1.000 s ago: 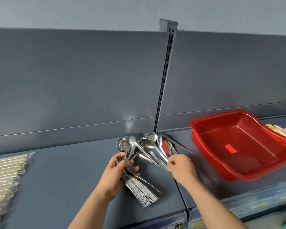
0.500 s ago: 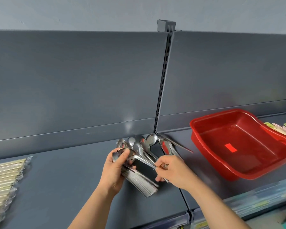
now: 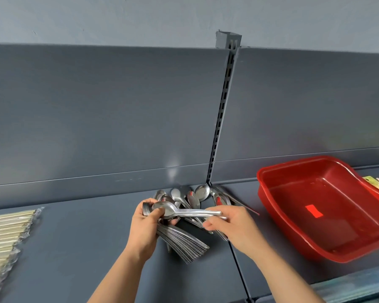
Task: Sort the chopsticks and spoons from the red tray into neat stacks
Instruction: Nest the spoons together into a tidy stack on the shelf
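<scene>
**One spoon bridged between both hands, its bowl on the held stack**

The left hand (image 3: 147,228) grips a nested stack of spoons (image 3: 182,241), handles fanning toward the person, and its thumb presses the bowl of a single spoon (image 3: 184,212) on top. The right hand (image 3: 232,226) pinches that spoon's handle end, so its long axis runs crosswise, hand to hand, off the stack's line. I judge the handle must swing nearer to align. Just beyond both hands, loose spoons (image 3: 197,196) lie on the shelf (image 3: 74,248). The red tray (image 3: 337,204) sits right of the right hand, and wrapped chopsticks (image 3: 4,232) lie well left of the left hand.
</scene>
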A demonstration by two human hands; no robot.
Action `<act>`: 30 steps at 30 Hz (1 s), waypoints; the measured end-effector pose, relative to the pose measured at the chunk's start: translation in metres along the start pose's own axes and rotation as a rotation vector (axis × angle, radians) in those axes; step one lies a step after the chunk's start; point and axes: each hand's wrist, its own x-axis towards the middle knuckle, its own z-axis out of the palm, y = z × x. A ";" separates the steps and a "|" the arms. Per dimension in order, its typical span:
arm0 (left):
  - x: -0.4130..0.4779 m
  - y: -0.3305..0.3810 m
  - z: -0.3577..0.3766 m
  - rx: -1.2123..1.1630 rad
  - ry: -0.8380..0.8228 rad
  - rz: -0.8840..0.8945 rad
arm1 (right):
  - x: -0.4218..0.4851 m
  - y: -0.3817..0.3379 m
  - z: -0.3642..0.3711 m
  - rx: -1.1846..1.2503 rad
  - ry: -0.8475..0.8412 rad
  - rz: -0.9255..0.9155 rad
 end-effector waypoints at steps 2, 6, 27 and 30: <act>0.002 0.004 -0.003 -0.005 0.021 0.002 | 0.002 0.000 -0.008 0.113 0.097 0.006; 0.003 0.008 -0.008 0.112 -0.011 0.014 | 0.005 0.000 -0.019 0.230 0.256 -0.037; -0.006 0.002 -0.002 0.056 -0.021 -0.081 | -0.006 0.015 0.019 0.047 -0.190 0.066; -0.006 0.000 -0.007 0.075 0.020 -0.071 | -0.008 0.015 0.022 0.040 -0.234 0.088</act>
